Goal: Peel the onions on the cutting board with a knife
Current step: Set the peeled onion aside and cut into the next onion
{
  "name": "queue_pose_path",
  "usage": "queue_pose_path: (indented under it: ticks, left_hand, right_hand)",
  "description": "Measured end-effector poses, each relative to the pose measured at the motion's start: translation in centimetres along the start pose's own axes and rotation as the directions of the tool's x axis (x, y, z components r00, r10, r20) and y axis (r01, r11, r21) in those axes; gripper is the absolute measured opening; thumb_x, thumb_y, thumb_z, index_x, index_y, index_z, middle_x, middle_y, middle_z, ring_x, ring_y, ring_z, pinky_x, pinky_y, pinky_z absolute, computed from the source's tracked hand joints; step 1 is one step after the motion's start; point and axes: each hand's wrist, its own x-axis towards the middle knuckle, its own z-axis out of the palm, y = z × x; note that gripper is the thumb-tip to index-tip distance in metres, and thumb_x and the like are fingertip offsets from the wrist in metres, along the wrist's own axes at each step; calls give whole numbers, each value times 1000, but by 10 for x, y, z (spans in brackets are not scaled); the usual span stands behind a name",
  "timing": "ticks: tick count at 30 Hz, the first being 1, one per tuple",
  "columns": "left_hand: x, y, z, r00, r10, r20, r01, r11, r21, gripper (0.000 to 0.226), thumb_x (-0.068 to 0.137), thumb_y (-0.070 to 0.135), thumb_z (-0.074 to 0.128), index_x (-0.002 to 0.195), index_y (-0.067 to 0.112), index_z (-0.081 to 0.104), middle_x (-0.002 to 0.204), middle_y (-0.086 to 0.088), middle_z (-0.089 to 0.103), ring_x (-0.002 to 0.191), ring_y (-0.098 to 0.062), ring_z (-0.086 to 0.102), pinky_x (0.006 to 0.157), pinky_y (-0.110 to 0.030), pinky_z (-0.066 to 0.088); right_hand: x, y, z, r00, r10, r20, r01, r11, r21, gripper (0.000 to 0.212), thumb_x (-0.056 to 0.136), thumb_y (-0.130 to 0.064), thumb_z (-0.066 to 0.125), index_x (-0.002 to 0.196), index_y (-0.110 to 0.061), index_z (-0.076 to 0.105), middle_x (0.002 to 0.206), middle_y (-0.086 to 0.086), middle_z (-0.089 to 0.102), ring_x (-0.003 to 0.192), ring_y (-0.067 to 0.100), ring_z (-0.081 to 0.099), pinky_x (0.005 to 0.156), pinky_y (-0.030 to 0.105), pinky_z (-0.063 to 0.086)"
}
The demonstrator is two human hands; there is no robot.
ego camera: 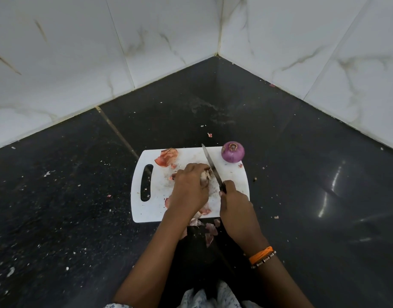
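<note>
Onion (206, 176) gripped by left hand (189, 185) on board (151, 210) | right hand (233, 203) grips knife (210, 165), blade against onion | peeled onion (232, 151) at far right corner

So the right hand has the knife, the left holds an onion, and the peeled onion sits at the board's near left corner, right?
Not quite. The peeled onion sits at the far right corner of the board, as the head view shows. The rest stands: the right hand has the knife, and the left hand holds an onion.
</note>
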Motion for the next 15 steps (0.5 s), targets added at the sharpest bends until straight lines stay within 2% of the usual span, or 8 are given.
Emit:
queue_pose_path:
  ticks: [4,7,9,12,14,15]
  left_hand:
    - [0,-3,-1,998,-36,-49,34,998,-54,43,81,7,64,121,22,57,124,-3,59,113,-21,52,99,-33,43]
    - [-2,-6,-2,994,-98,-50,88,981,-173,45,80,10,67,122,22,56,122,-2,60,111,-19,55,97,-31,44]
    - [-4,-5,-5,992,-129,-19,118,949,-291,48,83,11,66,127,24,54,125,1,58,113,-16,54,98,-28,43]
    - [-5,-3,-11,990,-138,20,135,911,-390,42,86,10,62,124,27,57,126,3,57,114,-13,53,101,-30,44]
    - [-3,-1,-16,981,-187,49,187,854,-486,35,88,10,60,117,29,58,123,4,57,110,-11,54,95,-28,47]
    - [-3,0,-18,968,-231,93,243,792,-559,31,90,10,58,114,30,58,122,4,57,106,-9,56,90,-26,49]
  right_hand:
    - [-2,1,3,999,-25,22,25,1000,15,19,99,-14,36,117,-14,42,83,5,58,71,24,58,61,39,48]
    - [-3,5,6,999,-8,54,9,1000,-27,20,98,-12,36,117,-14,41,83,5,57,73,26,58,57,34,41]
    - [-3,8,7,998,8,68,-4,998,-55,21,97,-12,37,117,-14,41,88,7,59,75,28,59,58,33,41]
    - [-2,10,8,998,17,57,-13,997,-82,20,97,-14,36,116,-15,41,83,3,53,74,27,58,57,33,42]
    - [-1,10,9,998,17,59,-12,996,-89,20,97,-14,36,116,-15,41,81,1,50,74,25,59,58,34,44]
    - [-1,10,9,998,17,58,-12,996,-86,19,97,-14,37,115,-15,41,81,1,51,74,25,59,58,35,45]
